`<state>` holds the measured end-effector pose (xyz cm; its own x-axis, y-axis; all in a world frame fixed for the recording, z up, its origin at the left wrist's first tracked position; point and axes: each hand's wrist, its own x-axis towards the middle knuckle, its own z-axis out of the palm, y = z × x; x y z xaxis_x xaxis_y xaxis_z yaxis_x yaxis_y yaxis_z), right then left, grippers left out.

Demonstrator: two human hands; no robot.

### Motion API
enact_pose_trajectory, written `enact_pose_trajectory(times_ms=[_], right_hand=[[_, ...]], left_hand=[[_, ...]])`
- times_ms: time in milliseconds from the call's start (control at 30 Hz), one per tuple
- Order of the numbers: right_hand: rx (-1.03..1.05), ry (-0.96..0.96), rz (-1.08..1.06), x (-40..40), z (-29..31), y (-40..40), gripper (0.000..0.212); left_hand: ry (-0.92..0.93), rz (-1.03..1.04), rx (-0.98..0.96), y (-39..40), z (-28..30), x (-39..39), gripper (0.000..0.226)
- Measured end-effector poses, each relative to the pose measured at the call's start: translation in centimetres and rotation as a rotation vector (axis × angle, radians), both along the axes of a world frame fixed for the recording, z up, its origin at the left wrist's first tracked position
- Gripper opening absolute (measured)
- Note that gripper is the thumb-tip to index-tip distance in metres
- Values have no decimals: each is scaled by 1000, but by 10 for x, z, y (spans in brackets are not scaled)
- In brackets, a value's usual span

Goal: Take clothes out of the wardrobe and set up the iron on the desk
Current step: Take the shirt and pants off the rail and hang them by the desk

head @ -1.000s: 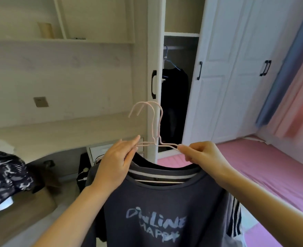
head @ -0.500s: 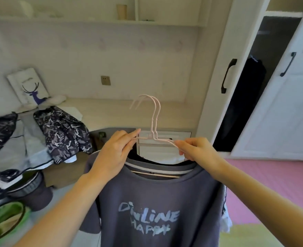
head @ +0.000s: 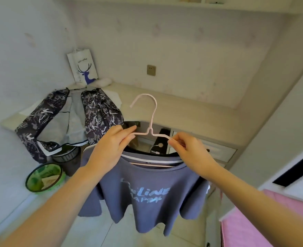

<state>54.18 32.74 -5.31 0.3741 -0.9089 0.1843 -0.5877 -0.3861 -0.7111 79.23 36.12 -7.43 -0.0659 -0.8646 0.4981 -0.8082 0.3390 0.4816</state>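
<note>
A blue-grey T-shirt (head: 147, 191) with pale lettering hangs on a pink wire hanger (head: 151, 120), held up in front of me above the floor. My left hand (head: 109, 150) pinches the hanger's left shoulder. My right hand (head: 190, 152) pinches its right shoulder. The light desk (head: 182, 111) runs along the wall just beyond the hanger. A dark patterned jacket (head: 70, 122) lies spread over the desk's left end and hangs over its edge. No iron is visible.
A white paper bag with a blue deer (head: 83, 68) leans in the corner. A wall socket (head: 151, 70) sits above the desk. Below the jacket stand a dark bin (head: 68, 159) and a green-lined bin (head: 44, 177). Drawers (head: 216, 152) and a pink bed (head: 250, 227) are at right.
My view has swung left from the open wardrobe to the desk corner. Both hands kept hold of the hanger and carried the shirt toward the desk.
</note>
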Motion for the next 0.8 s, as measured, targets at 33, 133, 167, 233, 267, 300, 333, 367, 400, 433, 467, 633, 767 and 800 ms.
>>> enact_pose_trajectory(times_ms=[33,133,167,233,267,300,333,367,400,433,467,633,767,800], right_hand=[[-2,-21,12,6,-3,-9,21],[6,-92,60,24,-8,-34,18],[9,-113,73,30,-10,-42,16],[2,-142,96,42,-12,-57,16],[-9,-151,103,49,-12,-65,19],[-18,-158,108,56,-12,-74,21],[-24,-166,111,63,-12,-82,23],[-32,-173,112,70,-12,-92,25],[-39,-178,113,77,-11,-101,25],[-41,-177,111,85,-11,-111,25],[-37,-177,110,93,-11,-120,25],[-5,-187,128,143,-12,-160,23],[-75,-126,130,193,-7,-192,18],[-101,-108,129,206,-4,-200,17]], left_hand=[[-3,18,4,-4,0,5,45],[2,67,16,-15,0,23,41],[11,83,22,-17,1,29,38],[45,128,49,-22,2,42,32],[69,154,66,-24,3,49,32],[95,178,75,-27,3,57,32],[121,201,85,-28,2,66,32],[150,224,97,-31,2,75,30],[174,247,114,-33,0,85,27],[189,265,133,-36,-2,96,25],[189,276,157,-40,-4,107,25],[101,284,228,-69,-13,157,17],[108,327,219,-102,-5,204,19],[94,339,206,-110,-1,217,20]])
